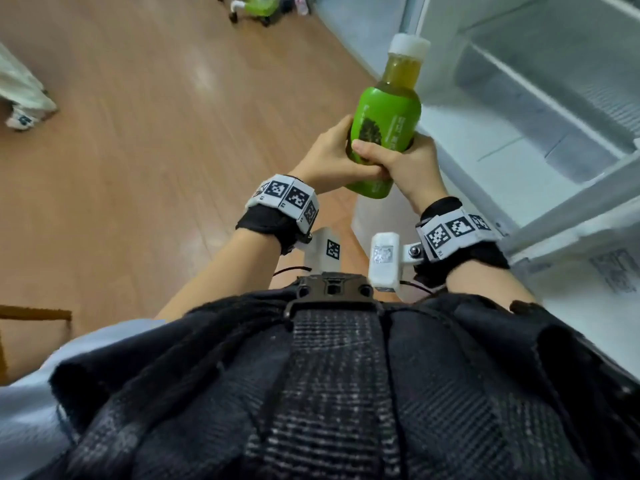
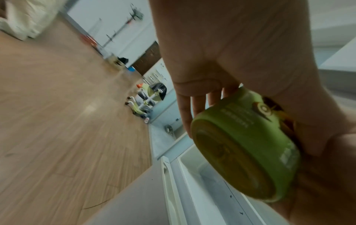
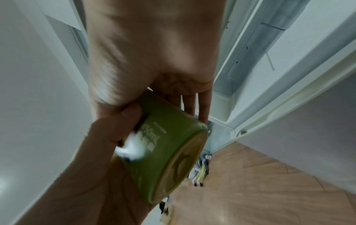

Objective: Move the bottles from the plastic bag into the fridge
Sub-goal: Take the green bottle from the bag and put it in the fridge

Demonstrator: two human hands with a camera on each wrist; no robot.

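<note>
Both hands (image 1: 363,161) grip green bottle (image 1: 384,133)

Fridge (image 1: 540,109) open at 2 o'clock, shelf bare, room to enter; door frame (image 1: 571,209) at 3 o'clock blocks low approach.

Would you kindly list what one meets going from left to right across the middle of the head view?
Wooden floor → left hand → green bottle → right hand → open fridge.
</note>
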